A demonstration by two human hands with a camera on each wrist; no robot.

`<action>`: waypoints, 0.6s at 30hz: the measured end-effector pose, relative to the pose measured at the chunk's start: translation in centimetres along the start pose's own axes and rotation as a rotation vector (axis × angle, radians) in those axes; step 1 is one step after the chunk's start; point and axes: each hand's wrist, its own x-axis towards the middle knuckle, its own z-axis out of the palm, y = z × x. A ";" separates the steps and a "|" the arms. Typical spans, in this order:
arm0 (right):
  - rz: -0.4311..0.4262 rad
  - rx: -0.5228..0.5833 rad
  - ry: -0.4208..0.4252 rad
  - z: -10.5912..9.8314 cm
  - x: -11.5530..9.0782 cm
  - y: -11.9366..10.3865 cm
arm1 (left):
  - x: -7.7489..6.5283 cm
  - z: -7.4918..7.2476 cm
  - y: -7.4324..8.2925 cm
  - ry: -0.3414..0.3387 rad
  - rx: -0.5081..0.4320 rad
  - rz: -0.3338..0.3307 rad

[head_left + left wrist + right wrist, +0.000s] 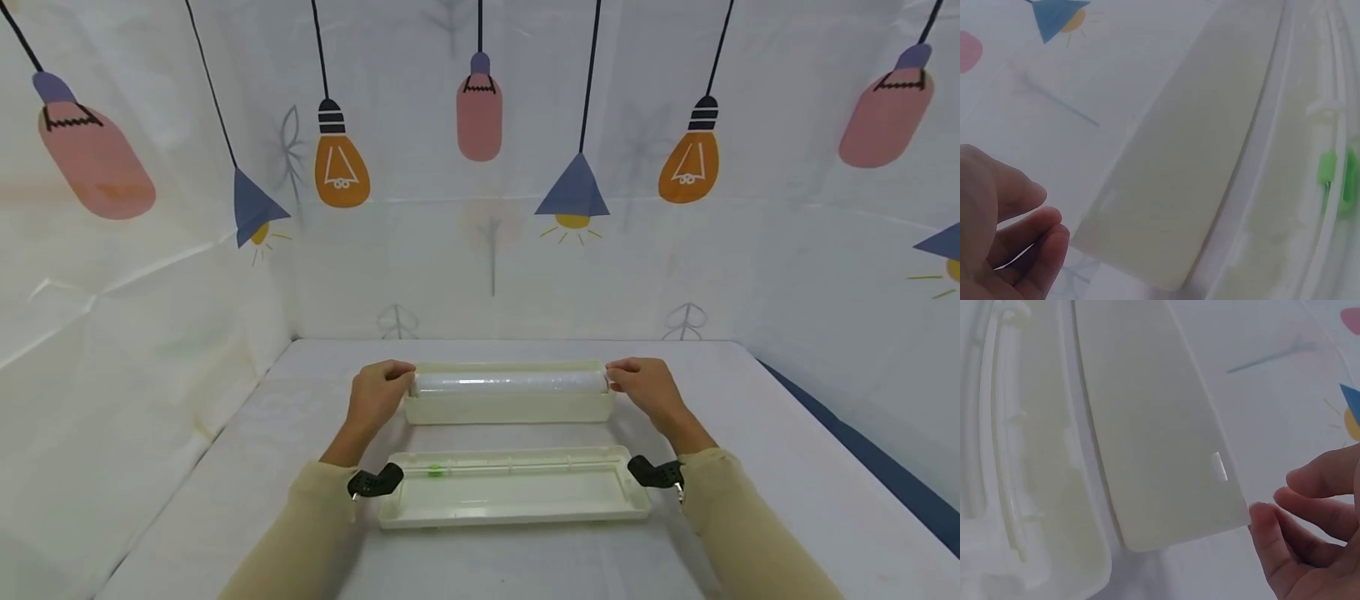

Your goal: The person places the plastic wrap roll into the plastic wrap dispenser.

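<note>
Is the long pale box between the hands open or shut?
Open: in the head view, the shiny roll lies exposed inside the box, and the lid-like tray sits apart, nearer the person.

Narrow gap between box and lid

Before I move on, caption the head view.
Left hand and right hand at opposite ends of a roll in a box, lid nearer.

Roll partly hidden in box, rightmost lamp print cut off
</note>
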 end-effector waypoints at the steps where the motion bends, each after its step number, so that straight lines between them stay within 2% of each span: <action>1: 0.001 0.011 -0.002 -0.1 0.0 0.0 | -0.1 0.0 0.0 0.003 0.002 0.002; 8: -0.022 0.088 0.014 -0.5 -1.0 0.2 | -1.0 -0.6 0.0 -0.003 -0.003 -0.008; 12: -0.032 0.187 -0.001 -1.0 -1.9 0.6 | -1.7 -1.1 -0.2 -0.006 -0.004 -0.022; 15: -0.034 0.244 -0.024 -1.3 -2.8 0.7 | -2.4 -1.4 -0.4 -0.011 -0.028 -0.047; 18: -0.014 0.241 -0.038 -1.5 -3.7 0.8 | -3.2 -1.7 -0.6 -0.023 -0.065 -0.070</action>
